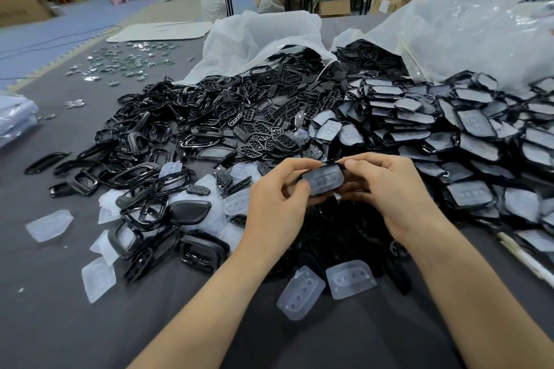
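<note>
Key-fob half (325,180): black shell edge, translucent whitish rubber pad on top with three round button dimples, held flat with the pad up. Left hand (275,198) pinches its left end and right hand (389,189) pinches its right end, fingers curled under. It is held in the air, well nearer the person than the white woven sack (257,36). The sack lies on its side, mouth open, with black ring frames (186,99) and black button plates (263,132) spilling out. Right of the sack is an open clear plastic bag (479,33); pad-covered halves (449,129) pour from it.
</note>
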A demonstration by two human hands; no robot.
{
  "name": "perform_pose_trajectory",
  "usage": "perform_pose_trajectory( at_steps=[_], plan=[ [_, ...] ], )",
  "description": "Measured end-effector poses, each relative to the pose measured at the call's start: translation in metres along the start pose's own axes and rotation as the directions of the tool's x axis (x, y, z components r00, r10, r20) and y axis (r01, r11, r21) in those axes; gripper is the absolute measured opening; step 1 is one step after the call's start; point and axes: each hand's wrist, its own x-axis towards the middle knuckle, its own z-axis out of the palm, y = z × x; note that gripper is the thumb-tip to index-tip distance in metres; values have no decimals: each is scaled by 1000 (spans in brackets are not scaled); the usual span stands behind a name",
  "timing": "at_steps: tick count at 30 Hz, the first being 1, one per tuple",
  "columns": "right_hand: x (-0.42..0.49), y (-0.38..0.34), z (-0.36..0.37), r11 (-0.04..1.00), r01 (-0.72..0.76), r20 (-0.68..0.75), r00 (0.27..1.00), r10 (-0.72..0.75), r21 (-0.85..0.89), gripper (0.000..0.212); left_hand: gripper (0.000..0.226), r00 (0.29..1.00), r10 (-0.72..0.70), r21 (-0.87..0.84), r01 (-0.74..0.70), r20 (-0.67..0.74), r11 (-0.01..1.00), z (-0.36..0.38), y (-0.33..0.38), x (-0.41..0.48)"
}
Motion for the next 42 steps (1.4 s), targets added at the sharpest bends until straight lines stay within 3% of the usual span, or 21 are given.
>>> perform_pose_trajectory(
  at_steps=[10, 18, 25, 32, 42],
  plan=[
    [-1, 1, 1, 999, 9, -5, 1000, -9, -50, 12, 37, 998, -58, -17, 59, 33, 998, 0, 4, -2],
    [-2, -1, 0, 1000, 9, 2, 1000, -9, -13, 19, 39, 991, -134, -120, 134, 14, 984, 2, 9, -1],
    [0, 1, -1, 996, 29, -20, 999, -31, -89, 24, 40, 986, -160, -154, 164, 36, 974, 1, 3, 0],
    [1, 3, -1, 989, 83, -2, 996, -84, -119, 20, 36, 998, -65, -35, 65, 0, 997, 0, 4, 1],
    [-1, 2, 0, 989, 108, 8, 994, -108, -106, 16, 36, 1000, -13, -22, 13, -7, 1000, -1, 4, -1]
  ],
)
